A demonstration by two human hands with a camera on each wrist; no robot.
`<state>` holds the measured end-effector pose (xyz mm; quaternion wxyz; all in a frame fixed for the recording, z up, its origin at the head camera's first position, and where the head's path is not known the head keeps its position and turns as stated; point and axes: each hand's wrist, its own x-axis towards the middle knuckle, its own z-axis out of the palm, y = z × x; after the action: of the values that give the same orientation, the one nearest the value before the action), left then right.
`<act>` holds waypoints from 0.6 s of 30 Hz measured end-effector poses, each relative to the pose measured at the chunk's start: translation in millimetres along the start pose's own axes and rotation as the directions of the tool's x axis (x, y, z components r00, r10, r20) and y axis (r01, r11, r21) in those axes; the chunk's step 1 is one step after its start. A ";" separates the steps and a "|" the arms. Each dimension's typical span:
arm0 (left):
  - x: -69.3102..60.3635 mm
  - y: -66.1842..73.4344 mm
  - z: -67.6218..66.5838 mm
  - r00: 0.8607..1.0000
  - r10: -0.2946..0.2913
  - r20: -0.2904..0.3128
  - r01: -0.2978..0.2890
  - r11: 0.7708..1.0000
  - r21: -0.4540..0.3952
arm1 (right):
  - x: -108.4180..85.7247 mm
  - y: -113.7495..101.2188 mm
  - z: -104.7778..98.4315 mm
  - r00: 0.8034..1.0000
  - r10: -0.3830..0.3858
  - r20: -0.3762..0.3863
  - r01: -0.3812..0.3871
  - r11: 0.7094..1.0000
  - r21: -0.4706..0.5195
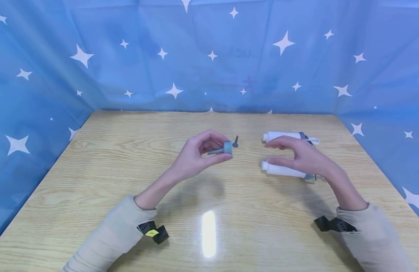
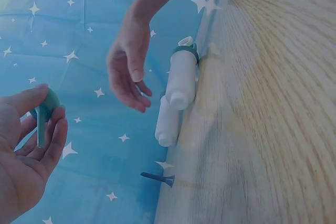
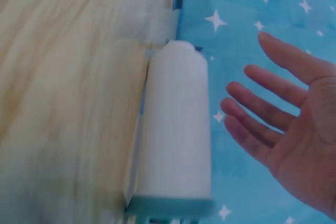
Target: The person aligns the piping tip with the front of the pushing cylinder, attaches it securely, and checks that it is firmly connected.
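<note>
My left hand point(image 1: 197, 153) pinches a teal round cap-like piece point(image 1: 228, 147) between thumb and fingers, above the middle of the table. A thin stem juts from this piece, seen also in the left wrist view. Just beyond it stands a small grey-blue piece point(image 1: 235, 144) with a flared base and thin stem. My right hand point(image 1: 301, 153) hovers with fingers apart and nothing held, over two white bottles lying on their sides. The far bottle point(image 1: 282, 135) and near bottle point(image 1: 285, 171) both have teal-grey ends pointing right; the hand partly covers them.
Beneath everything is a wood-grain table point(image 1: 94, 170), with a bright light reflection near its front. A blue curtain point(image 1: 209, 71) with white stars surrounds the back and sides. A white loop point(image 1: 313, 141) sticks out at the far bottle's right end.
</note>
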<state>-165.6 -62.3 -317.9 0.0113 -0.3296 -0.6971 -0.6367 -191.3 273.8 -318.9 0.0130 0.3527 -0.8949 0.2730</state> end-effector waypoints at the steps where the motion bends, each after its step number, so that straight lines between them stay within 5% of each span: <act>1: 0.1 -0.1 0.3 1.000 0.001 0.001 -0.001 1.000 -0.001 | -1.8 2.3 -0.2 1.000 0.002 0.008 -0.002 1.000 -0.006; 18: 0.3 -3.0 1.7 1.000 -0.019 0.009 0.019 1.000 0.004 | -25.3 29.9 -4.4 0.981 0.142 0.134 -0.142 0.990 -0.012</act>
<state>-166.6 -60.6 -320.7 0.0028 -0.3256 -0.7016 -0.6338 -192.2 309.8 -335.0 -0.0667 0.3056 -0.9169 0.2480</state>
